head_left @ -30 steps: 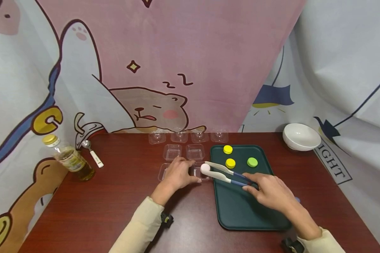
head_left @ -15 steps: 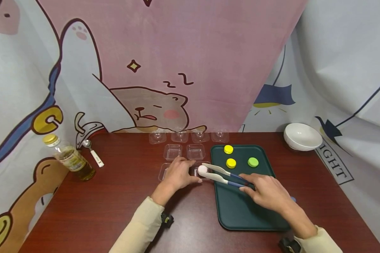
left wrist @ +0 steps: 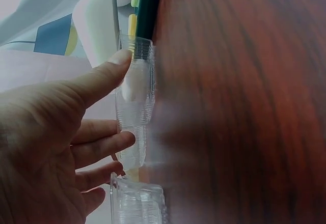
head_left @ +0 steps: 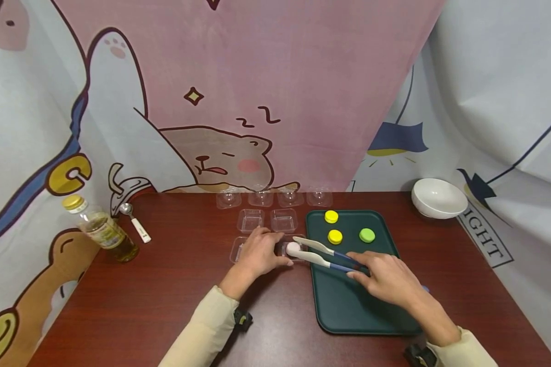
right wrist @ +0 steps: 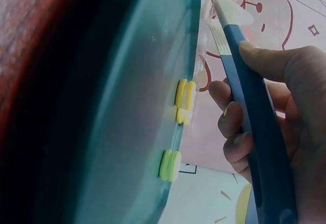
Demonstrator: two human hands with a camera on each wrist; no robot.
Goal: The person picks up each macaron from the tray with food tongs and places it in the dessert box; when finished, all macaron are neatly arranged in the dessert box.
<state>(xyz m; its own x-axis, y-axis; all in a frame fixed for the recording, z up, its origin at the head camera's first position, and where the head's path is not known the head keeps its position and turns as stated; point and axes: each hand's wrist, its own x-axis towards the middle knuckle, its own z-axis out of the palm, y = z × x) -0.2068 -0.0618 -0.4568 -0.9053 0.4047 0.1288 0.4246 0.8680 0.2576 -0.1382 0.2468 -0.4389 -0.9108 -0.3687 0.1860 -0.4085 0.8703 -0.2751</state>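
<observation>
My left hand point(head_left: 259, 251) holds a small clear plastic box point(left wrist: 137, 109) on the table, thumb at one side and fingers at the other. Inside that box lies a pale pink macaron point(head_left: 293, 247). With my right hand point(head_left: 390, 278) I grip blue-handled tongs point(right wrist: 249, 91); their white tips stand apart beside the macaron, over the box. On the dark green tray point(head_left: 349, 300) rest two yellow macarons point(head_left: 334, 237) and a green macaron point(head_left: 367, 235). Partly behind the left hand is another clear box point(head_left: 235, 250).
Two clear boxes point(head_left: 250, 221) stand farther back, with several clear domed lids point(head_left: 261, 198) behind them. A white bowl point(head_left: 439, 199) is at the back right. To the left are an oil bottle point(head_left: 104, 233) and a measuring spoon point(head_left: 138, 227).
The tongs have moved slightly left over the box. The pink macaron has gone down from between their tips into the box. The left hand has stayed in place.
</observation>
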